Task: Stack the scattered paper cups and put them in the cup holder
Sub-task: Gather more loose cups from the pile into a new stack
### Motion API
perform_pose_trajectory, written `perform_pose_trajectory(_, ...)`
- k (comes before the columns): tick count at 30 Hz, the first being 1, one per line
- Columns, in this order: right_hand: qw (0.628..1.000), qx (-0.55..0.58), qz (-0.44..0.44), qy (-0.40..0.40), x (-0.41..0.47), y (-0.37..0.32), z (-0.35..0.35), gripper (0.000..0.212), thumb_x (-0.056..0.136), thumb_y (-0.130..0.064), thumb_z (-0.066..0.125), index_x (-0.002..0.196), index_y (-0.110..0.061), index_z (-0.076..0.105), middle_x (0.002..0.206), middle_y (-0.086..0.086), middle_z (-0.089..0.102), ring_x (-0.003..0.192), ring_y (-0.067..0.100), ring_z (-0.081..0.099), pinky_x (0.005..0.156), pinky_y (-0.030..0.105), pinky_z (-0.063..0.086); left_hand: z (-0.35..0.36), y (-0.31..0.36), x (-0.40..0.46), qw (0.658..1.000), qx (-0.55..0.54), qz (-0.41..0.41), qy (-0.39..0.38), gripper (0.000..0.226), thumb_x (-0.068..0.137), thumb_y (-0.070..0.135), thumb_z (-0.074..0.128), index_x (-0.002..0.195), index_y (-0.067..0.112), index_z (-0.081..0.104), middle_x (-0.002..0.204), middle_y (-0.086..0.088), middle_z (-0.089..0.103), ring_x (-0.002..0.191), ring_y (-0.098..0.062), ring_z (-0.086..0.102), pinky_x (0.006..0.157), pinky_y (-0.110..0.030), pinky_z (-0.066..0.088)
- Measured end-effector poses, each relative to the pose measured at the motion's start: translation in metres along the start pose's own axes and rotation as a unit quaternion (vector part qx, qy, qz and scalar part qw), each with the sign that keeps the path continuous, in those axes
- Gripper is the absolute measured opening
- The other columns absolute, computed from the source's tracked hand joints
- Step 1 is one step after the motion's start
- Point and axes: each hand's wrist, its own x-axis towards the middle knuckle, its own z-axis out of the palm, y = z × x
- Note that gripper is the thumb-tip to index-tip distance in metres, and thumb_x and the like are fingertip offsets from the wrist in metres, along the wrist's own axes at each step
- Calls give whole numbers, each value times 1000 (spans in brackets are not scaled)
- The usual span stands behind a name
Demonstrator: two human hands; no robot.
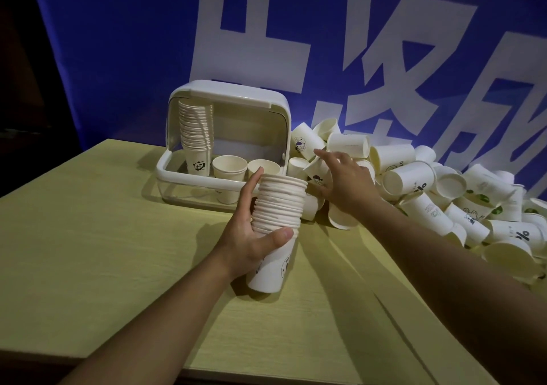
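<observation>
White paper cups, nested into a tall stack [278, 230], stand at centre frame on the pale wooden table [88, 236], and I see my left hand [251, 233] curled round them. My right hand [343, 180] reaches with fingers spread onto the loose cup pile [444, 189] at right. Behind, upper centre, the white cup holder [225, 136] stands open with another stack [196, 136] inside.

Matt white paper cups [408, 177] beside a glossy white plastic cup holder [228, 97] on a smooth wood-grain counter [88, 236].
</observation>
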Motion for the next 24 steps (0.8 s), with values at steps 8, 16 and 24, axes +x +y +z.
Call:
perform_pose_trajectory(8,936,327,-5,129,-16,-21,-41,78,84,-26,79,148,-36,36,144,5,48,113,19,60,86,40,61,1,3,-2,1000,11,-1,-28,103,63,47,78,142,68,15,133,20,52,109,-5,65,82,-22,56)
perform_pose_trajectory(16,852,520,-7,62,-63,-62,-58,75,88,-24,75,146,-43,31,128,-8,48,84,-18,60,60,6,49,5,8,-7,999,15,2,-32,104,65,43,79,144,64,15,127,28,59,115,-4,63,88,-21,54)
perform_pose_trajectory(24,871,490,-25,18,-83,-69,-36,34,103,-29,52,134,-42,57,129,-14,61,108,0,62,93,33,55,1,3,-3,999,22,29,25,111,68,40,80,154,49,10,137,16,54,116,-14,65,87,-29,57)
